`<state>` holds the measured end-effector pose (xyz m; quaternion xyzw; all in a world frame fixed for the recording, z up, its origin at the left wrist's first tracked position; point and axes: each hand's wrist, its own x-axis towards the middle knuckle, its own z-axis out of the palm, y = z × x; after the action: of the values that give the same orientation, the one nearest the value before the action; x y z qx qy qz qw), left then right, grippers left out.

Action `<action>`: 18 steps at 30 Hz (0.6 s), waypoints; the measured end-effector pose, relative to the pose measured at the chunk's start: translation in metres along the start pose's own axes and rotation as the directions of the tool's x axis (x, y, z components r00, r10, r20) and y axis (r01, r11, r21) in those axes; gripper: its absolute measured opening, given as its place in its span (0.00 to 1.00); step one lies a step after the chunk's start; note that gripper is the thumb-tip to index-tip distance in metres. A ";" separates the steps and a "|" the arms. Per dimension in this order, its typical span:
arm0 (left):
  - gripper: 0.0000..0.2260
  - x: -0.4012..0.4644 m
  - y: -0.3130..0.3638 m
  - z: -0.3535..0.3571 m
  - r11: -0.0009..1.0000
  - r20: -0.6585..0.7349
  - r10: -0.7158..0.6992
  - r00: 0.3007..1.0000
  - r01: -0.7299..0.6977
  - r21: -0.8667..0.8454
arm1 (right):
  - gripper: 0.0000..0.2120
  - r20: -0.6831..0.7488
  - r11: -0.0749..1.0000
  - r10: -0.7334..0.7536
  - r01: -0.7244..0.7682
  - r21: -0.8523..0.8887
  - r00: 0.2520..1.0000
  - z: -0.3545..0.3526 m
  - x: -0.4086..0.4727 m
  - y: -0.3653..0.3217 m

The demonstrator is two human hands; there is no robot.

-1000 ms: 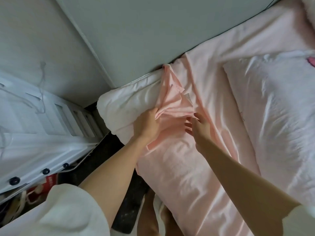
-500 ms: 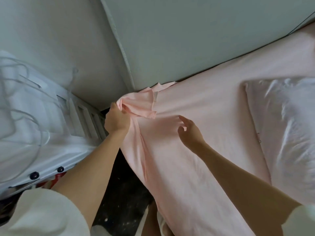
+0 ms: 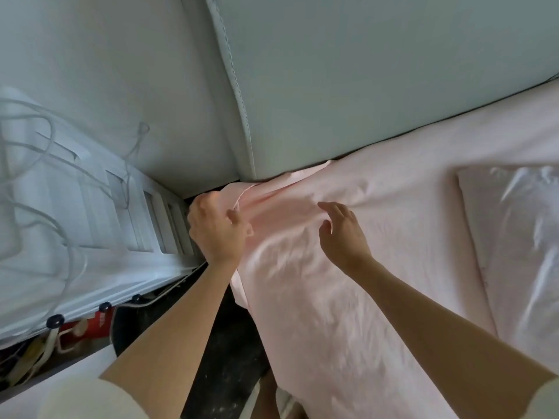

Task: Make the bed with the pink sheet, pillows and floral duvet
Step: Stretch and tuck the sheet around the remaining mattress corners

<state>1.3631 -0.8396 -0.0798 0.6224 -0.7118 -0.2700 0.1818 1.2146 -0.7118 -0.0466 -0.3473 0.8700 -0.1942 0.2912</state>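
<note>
The pink sheet point(image 3: 348, 297) covers the mattress from the headboard corner down the near side of the bed. My left hand point(image 3: 216, 229) is shut on the sheet's corner at the mattress edge, next to the headboard. My right hand point(image 3: 341, 234) hovers just above the sheet beside it, fingers apart, holding nothing. A pale pillow point(image 3: 520, 237) lies on the sheet at the right. The floral duvet is out of sight.
A pale upholstered headboard point(image 3: 348, 86) stands behind the bed. A white slatted unit point(image 3: 99, 213) draped with white cables sits left of the bed. A narrow dark floor gap point(image 3: 223, 352) runs between it and the mattress.
The sheet corner has been pulled over the mattress corner, and the white mattress no longer shows. My left hand has moved towards the headboard corner with the sheet; my right hand has lifted slightly.
</note>
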 end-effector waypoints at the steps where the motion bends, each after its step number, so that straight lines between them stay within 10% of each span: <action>1: 0.13 0.000 0.004 0.004 0.990 0.011 0.143 0.990 -0.143 0.019 | 0.22 -0.032 0.998 -0.047 0.046 -0.040 0.998 -0.001 0.007 -0.003; 4: 0.10 0.002 0.012 0.016 0.921 0.180 0.383 0.906 -0.389 -0.004 | 0.22 -0.038 0.968 -0.173 0.163 -0.190 0.984 0.000 0.034 -0.009; 8: 0.15 0.005 0.004 0.037 0.932 0.405 0.328 0.854 -0.363 0.012 | 0.23 0.141 0.952 -0.070 0.108 -0.286 0.988 0.005 0.057 -0.012; 18: 0.13 0.026 -0.001 0.047 0.979 0.273 0.154 0.949 -0.184 0.089 | 0.21 0.270 0.871 -0.179 0.280 -0.404 0.946 0.002 0.062 0.000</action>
<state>1.3321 -0.8574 -0.1195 0.5265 -0.7947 -0.2934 0.0719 1.1791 -0.7564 -0.0715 -0.5246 0.8051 0.0127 0.2765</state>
